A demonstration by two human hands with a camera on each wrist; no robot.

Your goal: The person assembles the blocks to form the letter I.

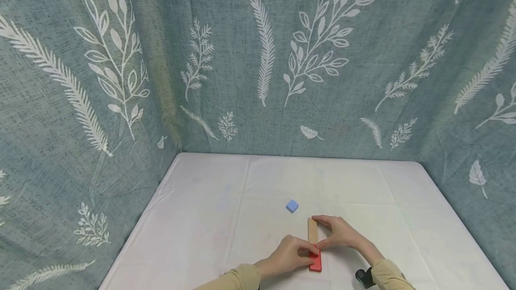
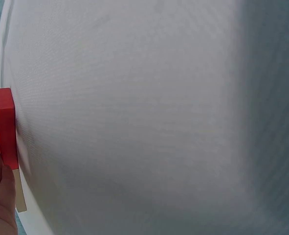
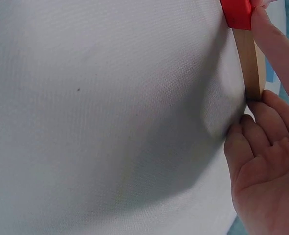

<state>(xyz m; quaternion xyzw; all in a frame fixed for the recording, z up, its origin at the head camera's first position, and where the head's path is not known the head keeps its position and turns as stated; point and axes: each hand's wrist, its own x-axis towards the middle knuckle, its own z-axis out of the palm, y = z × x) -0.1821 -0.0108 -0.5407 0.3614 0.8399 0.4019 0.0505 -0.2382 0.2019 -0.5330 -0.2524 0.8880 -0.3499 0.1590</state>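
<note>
A red block (image 1: 316, 264) and a wood-coloured block (image 1: 312, 232) lie end to end in one line on the white cloth. With thumb and fingers on either side, my left hand (image 1: 285, 255) pinches the red block. My right hand (image 1: 342, 234) holds the wooden block lengthwise: its fingertips touch the far end, and its thumb is at the joint with the red one. The left wrist view has the red block (image 2: 6, 132) at its left edge, partly covered by fingers. In the right wrist view the wooden block (image 3: 248, 63) meets the red block (image 3: 237, 13).
A small blue block (image 1: 292, 206) lies farther back on the white-covered table (image 1: 209, 200), left of the wooden block. Patterned blue-green curtains (image 1: 242, 57) stand behind and at both sides of the table. A dark object (image 1: 364, 277) is at the right wrist.
</note>
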